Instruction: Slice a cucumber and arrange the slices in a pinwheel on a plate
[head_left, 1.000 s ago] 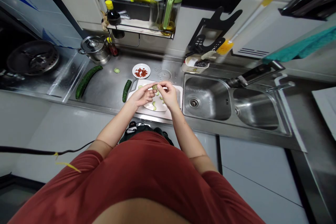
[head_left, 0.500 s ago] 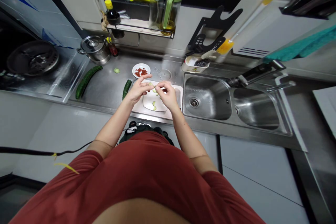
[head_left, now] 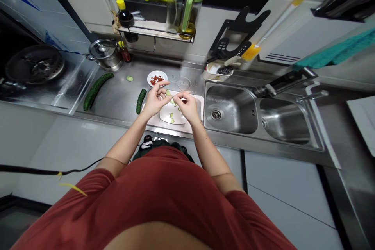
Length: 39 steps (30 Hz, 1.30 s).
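Over a white plate (head_left: 177, 118) on a pale cutting board (head_left: 199, 105), my left hand (head_left: 155, 99) is closed on a thin green cucumber slice (head_left: 168, 92). My right hand (head_left: 187, 106) meets it fingertip to fingertip in a pinch; what it grips is too small to make out. Several pale green slices (head_left: 172, 118) lie on the plate. A short piece of cucumber (head_left: 141, 101) rests left of my left hand, and a small white dish (head_left: 149, 78) with red chopped bits stands just behind it.
A whole cucumber (head_left: 96, 90) and a cut end (head_left: 129, 78) lie on the steel counter to the left. A lidded pot (head_left: 106, 56) stands behind them. The double sink (head_left: 231, 115) adjoins the board's right side.
My left hand has shifted slightly left, its fingers more curled, and the green slice between them shows more clearly. My right hand has barely moved.
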{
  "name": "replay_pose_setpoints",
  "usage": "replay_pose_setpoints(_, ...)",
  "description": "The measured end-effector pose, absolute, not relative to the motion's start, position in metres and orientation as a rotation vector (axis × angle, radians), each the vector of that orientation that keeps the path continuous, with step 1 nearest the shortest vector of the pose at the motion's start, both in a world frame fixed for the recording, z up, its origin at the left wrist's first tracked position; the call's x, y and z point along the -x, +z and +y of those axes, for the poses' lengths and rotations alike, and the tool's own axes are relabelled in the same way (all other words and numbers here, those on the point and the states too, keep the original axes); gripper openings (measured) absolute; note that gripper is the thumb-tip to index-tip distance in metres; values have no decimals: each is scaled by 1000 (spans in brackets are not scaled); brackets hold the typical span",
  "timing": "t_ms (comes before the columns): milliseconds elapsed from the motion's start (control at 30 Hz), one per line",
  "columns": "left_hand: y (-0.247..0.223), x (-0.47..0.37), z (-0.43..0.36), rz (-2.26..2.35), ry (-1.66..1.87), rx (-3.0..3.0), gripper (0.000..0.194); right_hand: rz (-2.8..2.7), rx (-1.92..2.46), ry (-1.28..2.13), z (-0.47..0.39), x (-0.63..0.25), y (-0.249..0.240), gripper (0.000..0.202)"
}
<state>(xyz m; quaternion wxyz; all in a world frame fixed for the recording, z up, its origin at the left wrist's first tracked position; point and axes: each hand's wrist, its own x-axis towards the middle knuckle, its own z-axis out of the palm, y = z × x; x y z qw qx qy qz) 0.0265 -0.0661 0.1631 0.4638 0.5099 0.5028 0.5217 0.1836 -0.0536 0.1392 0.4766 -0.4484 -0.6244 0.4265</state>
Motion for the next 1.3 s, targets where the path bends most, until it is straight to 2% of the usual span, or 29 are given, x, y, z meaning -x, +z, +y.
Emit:
replay_pose_setpoints(367, 165, -31, -71, 1339, 1308, -1274, 48, -1461, 1090, 1139, -50, -183, 135, 25)
replay_pose_setpoints(567, 151, -30, -67, 1331, 1291, -1360, 36, -1440, 1083, 1233, -46, -189, 126, 28)
replay_pose_setpoints(667, 138, -30, -62, 1328, 1281, -1350, 32, -1489, 1096, 1251, -41, -194, 117, 29)
replay_pose_setpoints(933, 89, -27, -56, 1384, 1177, -1376, 21, -1725, 1277, 1028, -34, -206, 79, 20)
replay_pose_setpoints(1300, 20, -24, -69, 1677, 641, -1591, 19, -2113, 1584, 903, -50, -206, 30, 10)
